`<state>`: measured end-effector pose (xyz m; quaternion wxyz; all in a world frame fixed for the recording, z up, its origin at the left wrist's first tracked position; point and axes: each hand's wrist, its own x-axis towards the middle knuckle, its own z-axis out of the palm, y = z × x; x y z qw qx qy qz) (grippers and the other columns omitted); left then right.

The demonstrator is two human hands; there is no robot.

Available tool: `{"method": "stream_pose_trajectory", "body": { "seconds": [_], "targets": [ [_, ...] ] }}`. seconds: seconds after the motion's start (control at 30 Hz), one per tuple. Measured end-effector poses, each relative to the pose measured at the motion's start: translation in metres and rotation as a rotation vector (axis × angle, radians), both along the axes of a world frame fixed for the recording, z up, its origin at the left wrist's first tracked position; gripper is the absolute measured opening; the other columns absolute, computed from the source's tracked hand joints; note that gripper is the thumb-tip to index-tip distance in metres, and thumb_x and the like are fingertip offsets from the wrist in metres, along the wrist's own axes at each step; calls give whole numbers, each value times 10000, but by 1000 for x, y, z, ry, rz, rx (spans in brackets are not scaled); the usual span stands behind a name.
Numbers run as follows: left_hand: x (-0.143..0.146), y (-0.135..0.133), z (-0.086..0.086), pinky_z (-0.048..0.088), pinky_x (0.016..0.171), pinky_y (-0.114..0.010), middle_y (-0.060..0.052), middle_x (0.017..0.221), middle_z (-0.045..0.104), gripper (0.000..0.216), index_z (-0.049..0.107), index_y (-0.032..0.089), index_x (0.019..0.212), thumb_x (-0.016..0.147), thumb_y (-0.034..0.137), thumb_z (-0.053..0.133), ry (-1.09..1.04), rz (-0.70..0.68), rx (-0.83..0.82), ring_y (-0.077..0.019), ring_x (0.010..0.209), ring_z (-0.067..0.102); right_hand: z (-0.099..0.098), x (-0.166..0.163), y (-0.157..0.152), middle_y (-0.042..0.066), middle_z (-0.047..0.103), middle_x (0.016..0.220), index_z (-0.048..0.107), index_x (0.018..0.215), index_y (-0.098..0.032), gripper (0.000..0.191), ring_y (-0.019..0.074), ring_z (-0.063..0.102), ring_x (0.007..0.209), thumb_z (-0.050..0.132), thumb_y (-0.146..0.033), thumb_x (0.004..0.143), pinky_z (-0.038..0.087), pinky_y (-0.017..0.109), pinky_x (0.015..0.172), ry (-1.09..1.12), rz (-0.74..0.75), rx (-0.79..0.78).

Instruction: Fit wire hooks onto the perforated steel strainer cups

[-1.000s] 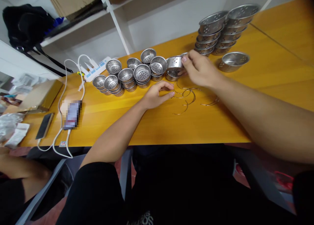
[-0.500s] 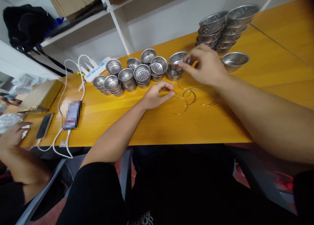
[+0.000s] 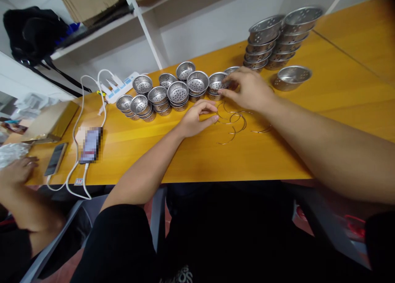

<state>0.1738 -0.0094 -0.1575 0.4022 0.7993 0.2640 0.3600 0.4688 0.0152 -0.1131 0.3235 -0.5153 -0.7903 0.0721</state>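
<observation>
My left hand (image 3: 197,118) rests on the yellow table (image 3: 191,151), fingers curled and pinched at the edge of several loose wire rings (image 3: 233,120). My right hand (image 3: 248,89) reaches over those rings, its fingertips pressed on the rim of a small perforated steel cup (image 3: 216,83) stacked at the right end of a cluster of several similar cups (image 3: 168,93). Another cup (image 3: 232,70) peeks out behind the right hand.
Two tall stacks of larger perforated steel bowls (image 3: 277,38) stand at the back right, with a single bowl (image 3: 291,76) beside them. A power strip (image 3: 119,85), white cables, a phone (image 3: 56,158) and a gold box (image 3: 51,118) lie at left. Another person's hand (image 3: 15,172) rests at the left edge.
My right hand lowered the steel cup it held onto another cup at the cluster's right end and still touches its rim. The other person's hand came in at left. My left hand stayed put.
</observation>
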Motion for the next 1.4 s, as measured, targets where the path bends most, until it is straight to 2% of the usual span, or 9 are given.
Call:
{"method": "stream_pose_trajectory", "body": {
  "seconds": [0.17,0.27,0.37,0.6,0.77,0.93,1.07,1.2,1.4],
  "targets": [
    [1,-2,1,725,1376,-544,-165,1698,754,395,852,264,1335,1103,556,983,18,34,-5,-305,1570,794,10,9,1,254,873,1578,845,1578,-178,554,471,877,1462,855,-619,1243,709,663,1308,65,-43,64],
    [2,-2,1,719,1382,-544,-156,1632,790,370,854,260,1306,1098,532,994,19,15,-12,-292,1517,815,10,25,8,254,879,1609,843,1604,-178,422,450,869,1504,711,-410,1276,682,642,1348,71,-107,84],
    [2,-2,1,712,1382,-536,-158,1601,807,395,857,254,1306,1099,559,996,5,7,-21,-276,1479,828,3,39,19,267,866,1655,859,1655,-177,506,462,866,1490,733,-267,1173,680,656,1338,-54,-95,-6],
    [1,1,-4,712,1383,-539,-170,1613,802,444,864,250,1347,1123,621,963,-13,-22,0,-276,1482,840,-7,42,32,241,873,1457,947,1435,-219,351,432,862,1318,775,-267,1132,700,604,1198,-179,-159,-46],
    [0,1,-4,717,1372,-545,-173,1613,801,518,847,254,1345,1130,717,935,-3,-22,8,-294,1501,843,9,34,17,199,856,1467,910,1356,-238,271,415,831,1367,781,-423,1206,679,562,1226,-69,-188,14],
    [1,1,-3,691,1402,-578,-183,1627,811,593,785,253,1400,1096,738,942,6,-9,-43,-327,1535,831,30,20,-7,199,803,1524,858,1372,-247,215,360,854,1277,742,-347,1220,695,532,1225,42,-172,121],
    [2,0,-3,700,1374,-586,-194,1639,803,730,676,254,1515,1031,700,993,-10,36,-137,-339,1497,839,43,9,-24,199,809,1523,834,1349,-289,193,348,835,1262,711,-373,1227,709,558,1220,80,-83,164],
    [4,-3,1,671,1414,-623,-173,1726,751,934,535,327,1699,991,653,1051,-65,66,-198,-332,1525,817,51,1,-37,180,842,1396,817,1246,-305,142,355,823,1254,717,-396,1203,707,585,1194,118,155,185],
    [9,-3,7,688,1436,-703,-169,1815,699,1046,510,345,1712,936,698,1117,-169,150,-255,-432,1730,724,56,-8,-49,99,864,1308,823,1148,-376,134,382,817,1210,851,-507,1142,702,689,1218,92,447,19]
  ]
}}
